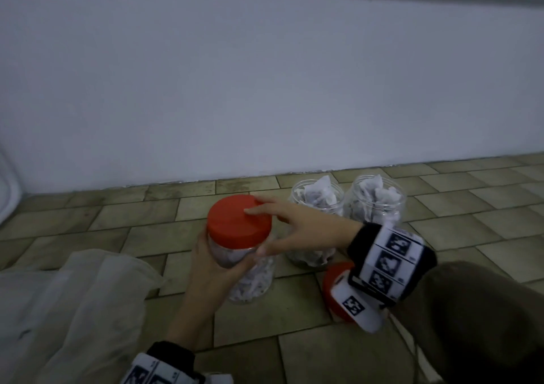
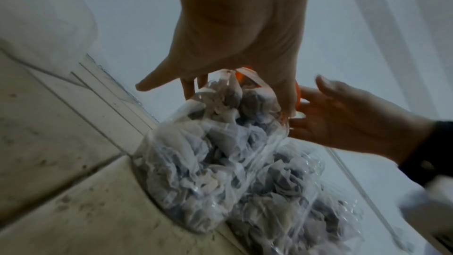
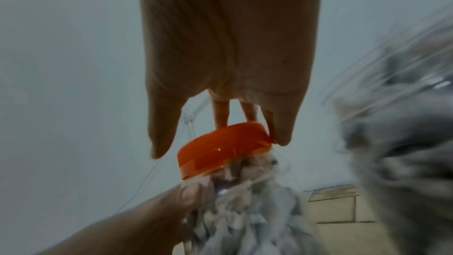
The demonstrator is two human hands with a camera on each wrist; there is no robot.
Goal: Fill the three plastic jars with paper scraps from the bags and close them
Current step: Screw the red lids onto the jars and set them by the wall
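A clear plastic jar (image 1: 250, 277) stuffed with paper scraps stands on the tiled floor, wearing a red lid (image 1: 235, 219). My left hand (image 1: 210, 266) grips the jar's body just under the lid, its fingers wrapped round the jar (image 2: 208, 162). My right hand (image 1: 290, 226) lies spread over the lid (image 3: 223, 150), fingers straight on top and thumb tip at its rim. Two more jars (image 1: 318, 198) (image 1: 375, 199) stand behind, uncapped and full of paper. A second red lid (image 1: 334, 280) lies on the floor, partly hidden by my right wrist.
A crumpled translucent plastic bag (image 1: 76, 304) lies on the floor at the left. The white wall (image 1: 265, 89) rises just behind the jars. My knee in dark trousers (image 1: 477, 324) fills the lower right.
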